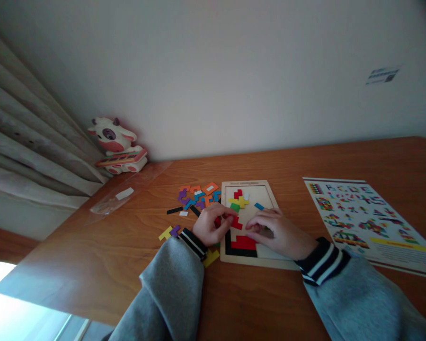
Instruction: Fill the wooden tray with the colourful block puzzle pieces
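Note:
My left hand [215, 223] is over the left edge of a wooden puzzle tray [224, 199], its thumb and fingers pinched on a red puzzle piece [236, 223] that the fingertips partly cover. My right hand [275, 232] rests low over the tray's middle, fingers curled and thumb close to the fingertips; whatever lies between them is hidden. Beneath both hands, a red block of pieces [244, 243] sits against a black L-shaped piece [239, 252] in the lower left corner. Higher in the tray are a yellow piece [239, 201], a green piece [235, 207] and a blue piece [259, 206].
Left of the tray lie several loose pieces, among them an orange one [210, 188] and a black strip [174, 210]. A printed pattern sheet [369, 213] is on the right. At the back left are a toy cow [117, 147] and a clear plastic bag [110, 203].

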